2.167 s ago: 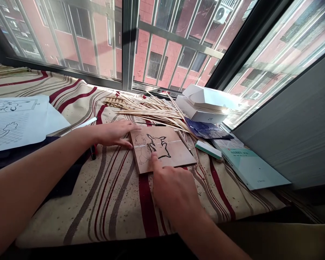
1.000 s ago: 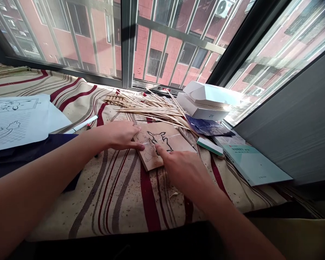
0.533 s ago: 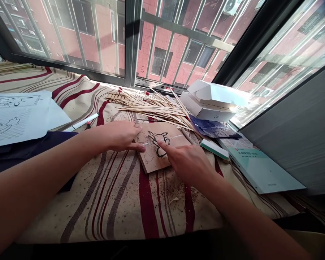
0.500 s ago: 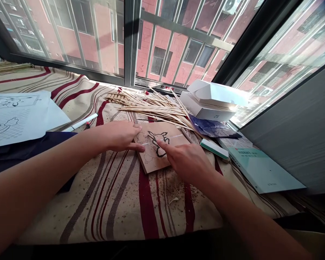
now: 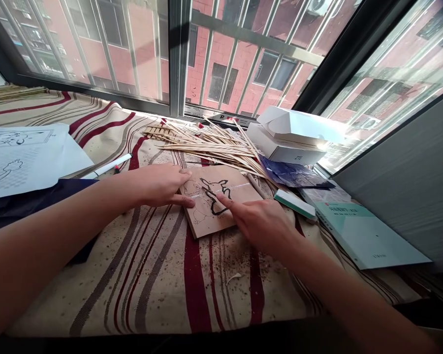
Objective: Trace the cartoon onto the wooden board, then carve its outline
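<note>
A thin wooden board (image 5: 210, 227) lies on the striped cloth, bearing a thick black animal outline and fainter line drawings. My left hand (image 5: 162, 186) holds the board down by its left edge, thumb and index finger resting on top. Over the board's right part is my right hand (image 5: 262, 221), its index finger stretched onto the black outline and its other fingers curled under. Whatever those curled fingers may hold is hidden beneath the hand. A slim stick-like tool (image 5: 256, 186) lies at the board's upper right corner.
Thin wooden sticks (image 5: 214, 145) are heaped behind the board. To the right are a green-and-white block (image 5: 295, 204), a pale green book (image 5: 372, 236), dark blue sheets (image 5: 295, 172) and a white box (image 5: 291, 142). Drawn papers (image 5: 25, 157) and a white pen (image 5: 110, 164) lie left. Crumbs dot the cloth.
The view has shifted slightly. My right index fingertip has moved a little down and right over the outline. My left hand keeps its hold on the board's edge.
</note>
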Motion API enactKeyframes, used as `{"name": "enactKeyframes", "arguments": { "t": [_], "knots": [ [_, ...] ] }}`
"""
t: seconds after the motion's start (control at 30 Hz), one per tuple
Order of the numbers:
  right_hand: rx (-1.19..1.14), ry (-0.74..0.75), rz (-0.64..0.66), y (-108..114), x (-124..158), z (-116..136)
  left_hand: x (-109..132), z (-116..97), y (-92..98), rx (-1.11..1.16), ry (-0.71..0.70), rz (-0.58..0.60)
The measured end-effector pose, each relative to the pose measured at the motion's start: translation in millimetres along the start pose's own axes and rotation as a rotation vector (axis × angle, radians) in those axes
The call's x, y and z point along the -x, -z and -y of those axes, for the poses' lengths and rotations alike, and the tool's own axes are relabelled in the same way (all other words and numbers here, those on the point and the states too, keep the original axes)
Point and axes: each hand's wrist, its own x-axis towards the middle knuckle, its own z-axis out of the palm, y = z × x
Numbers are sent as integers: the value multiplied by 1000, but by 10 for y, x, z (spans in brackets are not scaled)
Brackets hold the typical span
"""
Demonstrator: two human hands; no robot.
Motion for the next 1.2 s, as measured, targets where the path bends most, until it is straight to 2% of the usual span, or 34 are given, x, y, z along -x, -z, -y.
{"name": "enactKeyframes", "arguments": {
  "t": [0.2,0.37,0.57,0.7,0.87,1.2],
  "knots": [
    [13,-30,18,41,22,127,8,-17,27,1,13,15],
    [-6,-1,-44,-43,27,79,9,-12,39,23,15,11],
    [36,51,-39,-40,27,23,6,-6,46,25,21,18],
    [68,1,8,19,6,92,-10,-24,62,-27,13,32],
    [-73,-42,-2,32,-20,143,2,-24,66,-26,25,25],
    [33,-41,22,16,20,161,6,-38,82,-45,15,20]
  ]
}}
